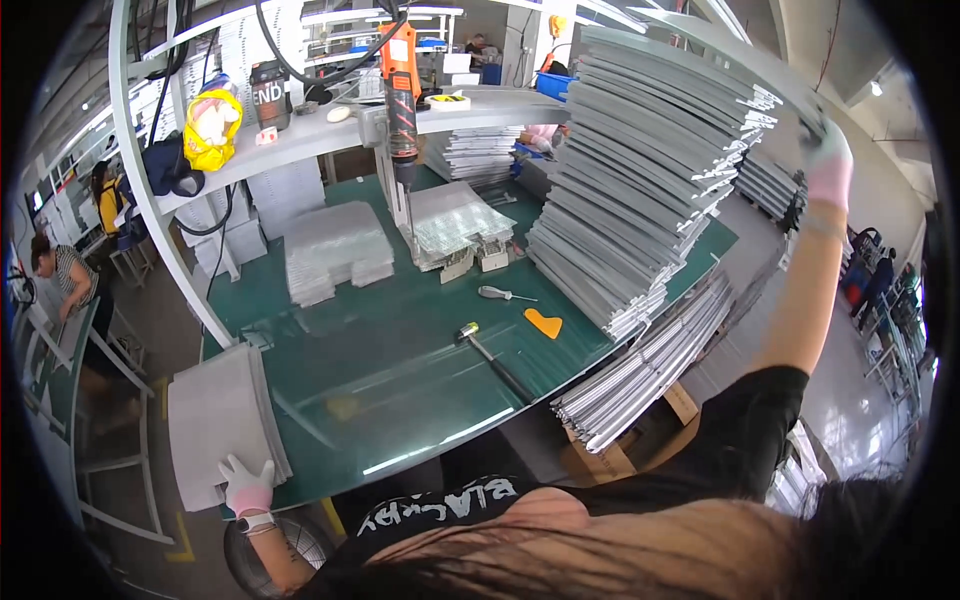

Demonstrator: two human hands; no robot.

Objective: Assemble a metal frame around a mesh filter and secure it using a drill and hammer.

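Observation:
My left hand (pixel 247 487), in a white and pink glove, lies with fingers spread on the near corner of a low stack of grey panels (pixel 218 415) at the table's left edge. High on the right, my right hand (pixel 828 165), gloved the same way, grips the end of a thin grey panel (pixel 745 48). That panel is tilted above a tall stack of grey panels (pixel 630 170); its far part runs toward the top rim. The fingers of this hand are partly hidden. A hammer (pixel 492 362), a screwdriver (pixel 505 294) and an orange scraper (pixel 543 323) lie on the green tabletop (pixel 360 400).
An orange power screwdriver (pixel 400 95) hangs over the table. Behind it a shelf (pixel 320 135) carries a yellow bag (pixel 212 130) and a dark jar (pixel 270 95). Two smaller panel stacks (pixel 340 250) stand below. Metal strips (pixel 650 365) lie beside the right edge. A co-worker (pixel 70 285) bends at the left.

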